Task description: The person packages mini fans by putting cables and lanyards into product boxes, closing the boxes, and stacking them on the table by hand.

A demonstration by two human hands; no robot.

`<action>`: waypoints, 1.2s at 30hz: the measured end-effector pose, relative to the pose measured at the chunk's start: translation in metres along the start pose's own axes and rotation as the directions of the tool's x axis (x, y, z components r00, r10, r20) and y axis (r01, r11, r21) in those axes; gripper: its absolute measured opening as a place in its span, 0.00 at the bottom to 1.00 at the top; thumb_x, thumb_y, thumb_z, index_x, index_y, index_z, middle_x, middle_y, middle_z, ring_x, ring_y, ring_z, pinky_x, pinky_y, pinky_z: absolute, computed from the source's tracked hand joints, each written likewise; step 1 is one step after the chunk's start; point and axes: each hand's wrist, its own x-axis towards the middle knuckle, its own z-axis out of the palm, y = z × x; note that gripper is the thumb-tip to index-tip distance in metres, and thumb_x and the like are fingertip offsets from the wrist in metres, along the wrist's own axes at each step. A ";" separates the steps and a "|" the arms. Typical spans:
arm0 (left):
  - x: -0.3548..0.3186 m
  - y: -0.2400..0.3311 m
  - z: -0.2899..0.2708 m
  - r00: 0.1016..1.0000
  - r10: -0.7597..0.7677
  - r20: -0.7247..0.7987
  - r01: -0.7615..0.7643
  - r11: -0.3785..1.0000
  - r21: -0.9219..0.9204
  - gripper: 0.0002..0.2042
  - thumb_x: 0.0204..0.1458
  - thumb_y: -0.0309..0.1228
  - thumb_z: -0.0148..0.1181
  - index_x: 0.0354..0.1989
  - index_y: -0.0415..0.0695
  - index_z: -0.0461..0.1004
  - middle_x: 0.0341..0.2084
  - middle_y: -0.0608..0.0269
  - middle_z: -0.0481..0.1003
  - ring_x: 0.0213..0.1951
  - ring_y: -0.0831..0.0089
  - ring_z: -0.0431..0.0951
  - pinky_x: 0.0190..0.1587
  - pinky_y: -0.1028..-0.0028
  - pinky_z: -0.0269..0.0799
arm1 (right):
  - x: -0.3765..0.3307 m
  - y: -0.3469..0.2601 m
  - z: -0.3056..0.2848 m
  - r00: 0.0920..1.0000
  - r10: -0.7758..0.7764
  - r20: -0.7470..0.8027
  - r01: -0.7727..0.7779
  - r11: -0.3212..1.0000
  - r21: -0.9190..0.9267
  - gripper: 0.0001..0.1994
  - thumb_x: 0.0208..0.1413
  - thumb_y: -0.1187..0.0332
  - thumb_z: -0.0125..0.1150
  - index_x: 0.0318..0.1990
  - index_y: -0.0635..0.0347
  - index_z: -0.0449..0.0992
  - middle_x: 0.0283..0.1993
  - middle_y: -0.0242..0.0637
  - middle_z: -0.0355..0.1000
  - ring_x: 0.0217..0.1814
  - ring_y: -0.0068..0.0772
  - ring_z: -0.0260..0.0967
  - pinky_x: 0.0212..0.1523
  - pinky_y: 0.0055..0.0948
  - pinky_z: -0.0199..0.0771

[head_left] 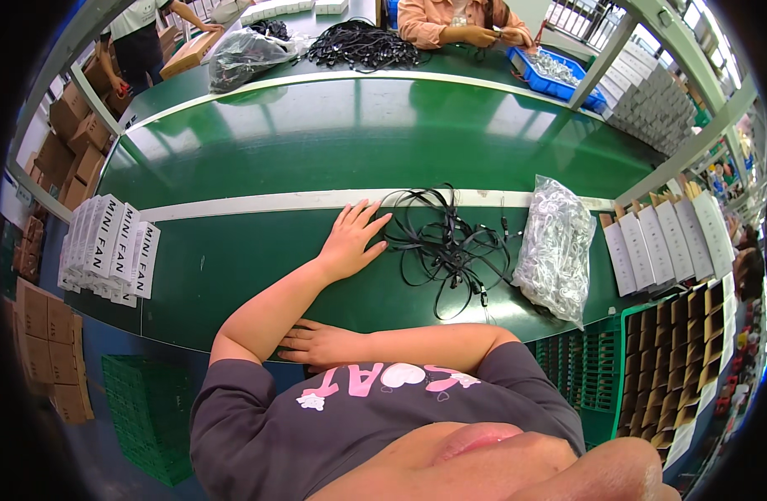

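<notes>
White boxes stacked far left on the green tabletop. My right hand rests flat near my chest, fingers empty. My left hand lies open, touching the black cables beside it: light, limp, tangle-prone; best pinched at one loose strand.

Glossy smooth green table top, thin black rubbery cables, crinkly clear plastic bag, matt white cardboard boxes
</notes>
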 end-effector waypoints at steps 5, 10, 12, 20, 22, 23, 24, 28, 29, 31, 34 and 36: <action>0.003 -0.001 0.001 1.000 0.006 -0.007 -0.006 1.000 0.009 0.25 0.56 0.42 0.54 0.62 0.50 0.63 0.65 0.53 0.56 0.68 0.55 0.51 0.69 0.54 0.42 | -0.001 0.003 -0.001 1.000 -0.008 0.002 0.008 0.999 -0.034 0.35 0.41 0.60 0.67 0.59 0.58 0.64 0.67 0.46 0.55 0.72 0.44 0.48 0.72 0.48 0.40; -0.003 -0.005 -0.002 1.000 -0.014 -0.015 0.014 1.000 -0.002 0.26 0.55 0.40 0.56 0.63 0.51 0.62 0.65 0.53 0.55 0.68 0.54 0.50 0.68 0.54 0.43 | 0.003 -0.001 -0.006 1.000 -0.006 0.021 0.005 0.999 0.035 0.31 0.44 0.62 0.62 0.58 0.58 0.65 0.67 0.46 0.56 0.72 0.44 0.49 0.72 0.48 0.40; -0.006 -0.006 -0.002 0.999 -0.036 -0.013 0.036 0.999 0.001 0.26 0.54 0.40 0.56 0.63 0.50 0.62 0.65 0.52 0.56 0.68 0.53 0.51 0.68 0.53 0.43 | 0.006 -0.003 -0.010 0.998 -0.046 0.050 0.041 0.995 0.091 0.28 0.46 0.64 0.58 0.58 0.58 0.66 0.66 0.45 0.58 0.71 0.43 0.50 0.72 0.47 0.40; -0.002 -0.004 0.006 1.000 0.019 -0.017 -0.020 0.999 -0.033 0.27 0.55 0.41 0.55 0.63 0.48 0.61 0.65 0.53 0.55 0.68 0.54 0.51 0.69 0.54 0.43 | 0.001 -0.003 -0.011 0.993 0.030 0.114 -0.036 0.998 0.049 0.36 0.43 0.63 0.67 0.63 0.57 0.61 0.67 0.45 0.56 0.72 0.44 0.48 0.71 0.46 0.41; -0.004 -0.006 0.008 1.000 -0.004 -0.011 0.003 1.000 -0.023 0.27 0.55 0.41 0.55 0.63 0.48 0.61 0.65 0.53 0.55 0.68 0.55 0.50 0.69 0.54 0.42 | 0.002 -0.002 -0.010 0.992 0.021 0.128 -0.027 0.999 0.045 0.37 0.44 0.62 0.67 0.64 0.57 0.60 0.67 0.45 0.55 0.73 0.44 0.47 0.72 0.46 0.41; -0.005 -0.006 0.009 1.000 -0.008 -0.023 0.006 0.999 -0.046 0.27 0.55 0.42 0.54 0.62 0.48 0.62 0.65 0.53 0.55 0.68 0.55 0.50 0.69 0.54 0.42 | 0.001 -0.003 -0.009 0.990 0.025 0.139 -0.032 0.998 0.049 0.37 0.44 0.62 0.67 0.64 0.57 0.60 0.67 0.45 0.55 0.72 0.44 0.47 0.72 0.46 0.41; -0.006 -0.007 0.011 0.999 -0.010 -0.033 0.008 0.997 -0.070 0.27 0.55 0.43 0.54 0.62 0.47 0.62 0.65 0.53 0.55 0.68 0.56 0.50 0.69 0.54 0.41 | 0.001 -0.004 -0.009 0.988 0.032 0.149 -0.040 0.998 0.053 0.37 0.45 0.62 0.67 0.64 0.57 0.59 0.67 0.44 0.55 0.72 0.43 0.48 0.72 0.46 0.41; -0.004 -0.009 0.013 0.999 -0.032 -0.021 0.031 0.998 -0.048 0.27 0.55 0.43 0.54 0.62 0.47 0.62 0.65 0.53 0.55 0.68 0.57 0.49 0.69 0.55 0.41 | 0.003 -0.003 -0.014 0.985 0.034 0.170 -0.046 0.996 0.071 0.37 0.45 0.62 0.66 0.65 0.56 0.58 0.67 0.45 0.55 0.72 0.43 0.48 0.71 0.46 0.41; -0.002 -0.008 0.013 0.999 -0.032 -0.025 0.031 0.999 -0.036 0.27 0.56 0.43 0.54 0.62 0.48 0.61 0.65 0.54 0.55 0.69 0.57 0.50 0.69 0.55 0.41 | 0.004 -0.003 -0.017 0.990 0.036 0.139 -0.048 0.995 0.084 0.36 0.45 0.63 0.66 0.64 0.57 0.60 0.66 0.44 0.56 0.71 0.43 0.50 0.71 0.46 0.42; -0.002 -0.007 0.013 0.998 -0.044 -0.034 0.044 0.999 -0.025 0.26 0.56 0.42 0.54 0.63 0.49 0.61 0.65 0.55 0.55 0.69 0.57 0.50 0.69 0.55 0.41 | 0.005 -0.004 -0.021 0.993 0.029 0.115 -0.041 0.994 0.103 0.35 0.45 0.64 0.66 0.63 0.57 0.61 0.65 0.44 0.58 0.70 0.43 0.51 0.71 0.45 0.42; 0.000 -0.003 0.011 0.998 -0.033 -0.047 0.032 0.999 -0.018 0.26 0.56 0.42 0.54 0.63 0.48 0.61 0.65 0.54 0.56 0.68 0.57 0.50 0.69 0.55 0.42 | 0.006 -0.006 -0.026 0.989 0.042 0.140 -0.056 0.993 0.101 0.35 0.46 0.66 0.65 0.64 0.58 0.60 0.65 0.44 0.58 0.70 0.43 0.51 0.71 0.46 0.42; -0.002 -0.004 0.012 0.999 -0.024 -0.047 0.024 1.000 -0.012 0.26 0.56 0.42 0.54 0.62 0.48 0.61 0.64 0.54 0.56 0.68 0.57 0.51 0.69 0.55 0.43 | 0.007 -0.007 -0.027 0.988 0.052 0.147 -0.067 0.993 0.100 0.35 0.46 0.66 0.65 0.64 0.59 0.59 0.64 0.45 0.58 0.70 0.44 0.50 0.71 0.46 0.41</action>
